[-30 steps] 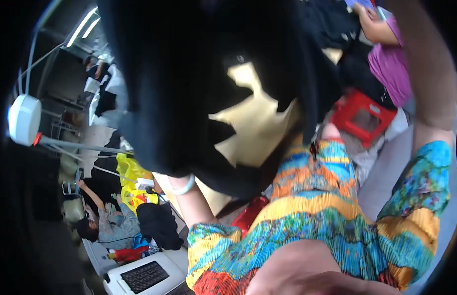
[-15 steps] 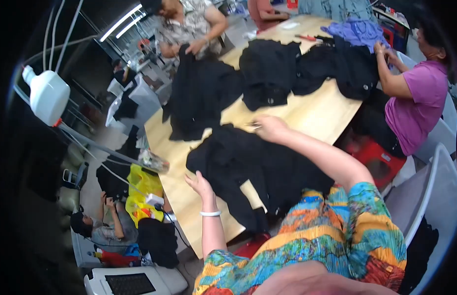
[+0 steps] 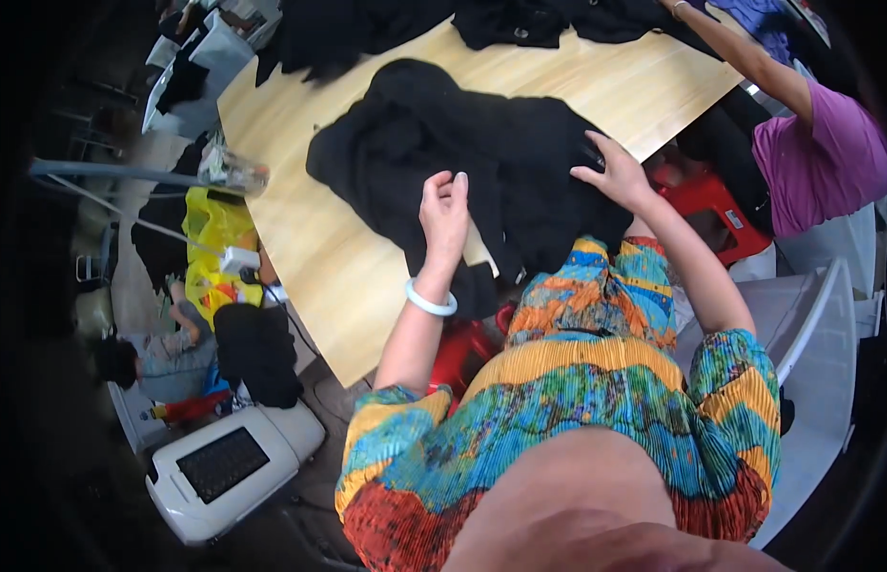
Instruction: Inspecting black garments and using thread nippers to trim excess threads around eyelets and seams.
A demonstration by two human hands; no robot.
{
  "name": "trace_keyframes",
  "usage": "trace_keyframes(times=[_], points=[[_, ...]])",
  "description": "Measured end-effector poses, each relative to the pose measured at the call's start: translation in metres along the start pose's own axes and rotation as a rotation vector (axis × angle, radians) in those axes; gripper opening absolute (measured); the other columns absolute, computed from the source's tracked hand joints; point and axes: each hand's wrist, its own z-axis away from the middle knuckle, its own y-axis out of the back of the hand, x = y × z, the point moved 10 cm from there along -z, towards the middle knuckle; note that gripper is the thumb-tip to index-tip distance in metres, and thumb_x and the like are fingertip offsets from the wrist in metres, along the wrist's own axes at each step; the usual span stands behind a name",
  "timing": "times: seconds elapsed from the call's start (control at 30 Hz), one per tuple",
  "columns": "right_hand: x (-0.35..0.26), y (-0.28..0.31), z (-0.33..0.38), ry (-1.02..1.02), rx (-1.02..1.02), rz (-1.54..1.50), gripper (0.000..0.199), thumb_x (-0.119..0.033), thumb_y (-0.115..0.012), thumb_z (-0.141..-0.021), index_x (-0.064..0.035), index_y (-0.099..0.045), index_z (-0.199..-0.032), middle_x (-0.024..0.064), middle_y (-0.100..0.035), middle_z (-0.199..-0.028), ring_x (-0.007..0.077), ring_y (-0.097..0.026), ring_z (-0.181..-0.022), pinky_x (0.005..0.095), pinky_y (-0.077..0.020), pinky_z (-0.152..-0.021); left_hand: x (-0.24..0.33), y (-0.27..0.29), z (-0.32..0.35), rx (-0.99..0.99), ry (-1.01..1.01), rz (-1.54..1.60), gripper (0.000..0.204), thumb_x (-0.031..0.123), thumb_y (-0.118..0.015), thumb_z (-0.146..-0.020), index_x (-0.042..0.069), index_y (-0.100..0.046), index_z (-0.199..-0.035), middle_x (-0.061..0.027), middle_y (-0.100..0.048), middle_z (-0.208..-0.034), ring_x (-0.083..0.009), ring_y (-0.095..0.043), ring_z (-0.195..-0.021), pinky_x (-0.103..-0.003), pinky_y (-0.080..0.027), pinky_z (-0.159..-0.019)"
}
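Observation:
A black garment (image 3: 529,143) lies spread over the near part of the wooden table, its lower part hanging toward my lap. My left hand (image 3: 445,219), with a pale bangle (image 3: 431,298) on its wrist, is over the garment's middle. Its fingers are loosely bent and slightly apart, with nothing visible in them. At the garment's right edge is my right hand (image 3: 615,176), thumb and forefinger spread. Something small and dark glints beside those fingers; I cannot make it out. Part of the table shows through a gap in the cloth by my left wrist.
More black garments (image 3: 357,33) lie along the far side of the wooden table (image 3: 305,276). A person in a purple shirt (image 3: 825,162) sits at the right by a red stool (image 3: 701,205). At left are a yellow bag (image 3: 210,224), a clear container (image 3: 235,172) and a white machine (image 3: 224,467).
My view has tipped downward. My right hand has moved from the garment's upper edge to its right side, and its pinch has widened. My left hand has come in over the cloth.

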Motion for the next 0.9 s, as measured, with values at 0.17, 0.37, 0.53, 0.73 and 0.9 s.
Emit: trace_keyframes(times=[0.17, 0.37, 0.53, 0.73, 0.9], points=[[-0.002, -0.02, 0.009, -0.073, 0.118, 0.175, 0.071, -0.031, -0.066, -0.065, -0.0078, -0.035, -0.124, 0.0208, -0.047, -0.105, 0.0347, -0.055, -0.086, 0.0414, -0.0461, -0.074, 0.05, -0.038, 0.014, 0.031, -0.221, -0.624, 0.087, 0.039, -0.069, -0.064, -0.005, -0.023, -0.124, -0.0272, -0.037, -0.114, -0.0404, -0.04, -0.105, -0.043, -0.035, -0.088], [0.012, -0.033, 0.003, -0.233, 0.021, -0.124, 0.031, -0.02, -0.062, -0.067, -0.0014, -0.059, -0.091, 0.0179, -0.059, -0.084, 0.0308, -0.058, -0.08, 0.0365, -0.0459, -0.073, 0.02, -0.059, 0.013, -0.046, -0.4, -0.647, 0.048, 0.011, -0.051, -0.073, -0.009, -0.039, -0.115, -0.0271, -0.049, -0.108, -0.0385, -0.047, -0.1, -0.04, -0.037, -0.088], [-0.025, -0.014, -0.029, -0.439, -0.092, -0.904, 0.04, -0.026, -0.065, -0.069, 0.0031, -0.057, -0.095, 0.004, -0.055, -0.069, 0.0094, -0.046, -0.049, 0.0226, -0.0375, -0.045, 0.021, 0.014, -0.019, 0.111, -0.146, -0.082, 0.04, 0.021, -0.05, -0.082, -0.01, -0.048, -0.106, -0.0217, -0.058, -0.095, -0.0263, -0.056, -0.088, -0.033, -0.042, -0.079], [-0.167, 0.116, -0.098, -0.019, 0.035, -1.261, 0.024, -0.024, -0.062, -0.073, -0.007, -0.056, -0.088, -0.0057, -0.044, -0.061, 0.0027, -0.038, -0.046, 0.0188, -0.0292, -0.039, 0.188, 0.071, -0.063, -0.085, -0.39, 0.704, 0.025, 0.016, -0.049, -0.086, -0.004, -0.05, -0.102, -0.0098, -0.056, -0.098, -0.017, -0.055, -0.089, -0.029, -0.045, -0.079], [-0.228, 0.176, -0.087, 0.299, 0.08, -1.541, 0.026, -0.017, -0.064, -0.075, -0.0024, -0.056, -0.094, -0.0052, -0.051, -0.07, 0.0013, -0.045, -0.059, 0.0172, -0.0362, -0.049, 0.317, 0.099, -0.064, -0.277, -0.451, 0.832, 0.025, 0.015, -0.046, -0.088, -0.003, -0.052, -0.105, -0.0117, -0.057, -0.104, -0.0211, -0.056, -0.095, -0.032, -0.043, -0.087]])
